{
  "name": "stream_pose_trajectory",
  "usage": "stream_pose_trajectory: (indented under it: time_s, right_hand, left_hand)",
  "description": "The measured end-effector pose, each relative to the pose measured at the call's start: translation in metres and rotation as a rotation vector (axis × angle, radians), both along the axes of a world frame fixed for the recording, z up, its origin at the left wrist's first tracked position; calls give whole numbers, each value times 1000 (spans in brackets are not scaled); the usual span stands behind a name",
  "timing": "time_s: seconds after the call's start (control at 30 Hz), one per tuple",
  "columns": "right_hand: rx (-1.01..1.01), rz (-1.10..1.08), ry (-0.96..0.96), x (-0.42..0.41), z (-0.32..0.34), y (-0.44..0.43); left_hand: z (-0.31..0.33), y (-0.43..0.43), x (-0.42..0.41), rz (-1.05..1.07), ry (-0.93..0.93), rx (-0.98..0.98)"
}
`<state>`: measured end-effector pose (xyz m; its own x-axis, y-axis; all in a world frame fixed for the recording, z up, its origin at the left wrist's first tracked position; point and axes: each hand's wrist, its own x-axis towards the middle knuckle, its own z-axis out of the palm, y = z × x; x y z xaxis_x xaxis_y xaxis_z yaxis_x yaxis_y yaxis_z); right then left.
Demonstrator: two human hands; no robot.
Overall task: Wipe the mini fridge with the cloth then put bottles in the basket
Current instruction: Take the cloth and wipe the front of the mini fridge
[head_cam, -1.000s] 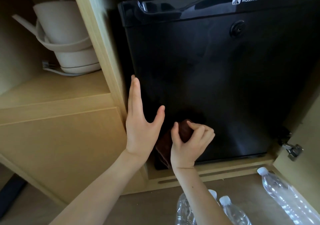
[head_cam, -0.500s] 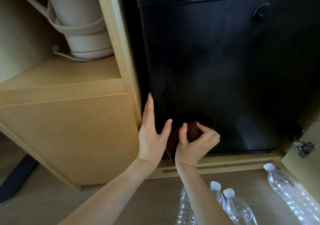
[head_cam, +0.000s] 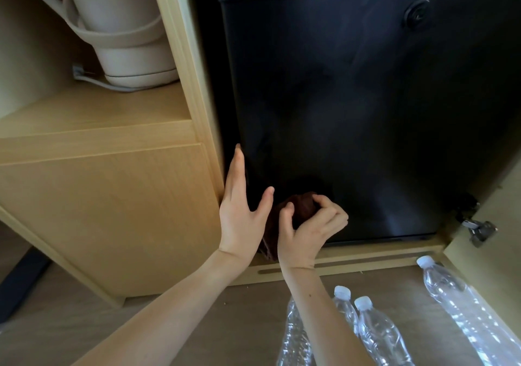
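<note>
A black mini fridge (head_cam: 352, 112) stands inside a wooden cabinet, its door filling the upper right of the view. My right hand (head_cam: 307, 233) grips a bunched dark brown cloth (head_cam: 298, 210) against the lower left corner of the fridge door. My left hand (head_cam: 239, 213) lies flat with straight fingers along the door's left edge, beside the cabinet wall. Clear plastic bottles with white caps stand on the floor below: two (head_cam: 375, 334) close together, a crumpled one (head_cam: 293, 337) partly behind my right forearm, and one (head_cam: 462, 309) at the right. No basket is in view.
A beige electric kettle (head_cam: 124, 27) with its cord sits on the wooden shelf (head_cam: 93, 120) at the upper left. The open cabinet door (head_cam: 504, 224) with a metal hinge (head_cam: 479, 229) stands at the right. A dark leg (head_cam: 19, 286) crosses the floor at the lower left.
The view has moved closer and lower. My right hand has kept the cloth at the door's lower left corner, curling tighter round it. My left hand stays flat at the door's edge.
</note>
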<state>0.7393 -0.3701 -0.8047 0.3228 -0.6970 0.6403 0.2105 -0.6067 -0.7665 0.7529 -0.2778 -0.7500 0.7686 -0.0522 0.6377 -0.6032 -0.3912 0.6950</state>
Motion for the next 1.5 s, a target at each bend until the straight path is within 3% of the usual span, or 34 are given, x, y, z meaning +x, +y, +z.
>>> stream_pose_trajectory:
  time_s: [0.13, 0.33, 0.53, 0.7, 0.83, 0.93, 1.07, 1.17, 1.3, 1.4, 1.5]
  right_hand:
    - [20, 69, -80, 2, 6, 2]
    - [-188, 100, -47, 1, -34, -4]
    - [-90, 163, 35, -9, -59, -5]
    - [2, 137, -112, -4, -8, -26]
    - [-60, 79, -210, 6, 27, -49]
    - [-90, 100, -159, 0, 7, -55]
    - [49, 114, -18, -15, -29, -57]
    - [81, 123, -46, -16, -19, -56]
    - [85, 115, -137, -10, 20, -55]
    - [38, 102, -185, -4, 44, -59]
    - [23, 107, -179, -3, 44, -66]
  left_hand:
    - [-2, 0, 1, 3, -7, 5]
    - [-6, 2, 3, 2, -19, 15]
    - [-6, 2, 5, 12, -35, 13]
    - [-5, 0, 5, 13, -58, -12]
    - [-6, -4, 5, 33, -79, -18]
    - [-6, -6, 5, 47, -74, -20]
    - [-5, -7, 0, 33, -43, -37]
    - [10, -8, -5, 44, -17, -96]
    - [52, -4, 2, 152, -462, 94]
    - [71, -10, 14, 105, -759, 361]
    - [65, -19, 23, 97, -767, 634]
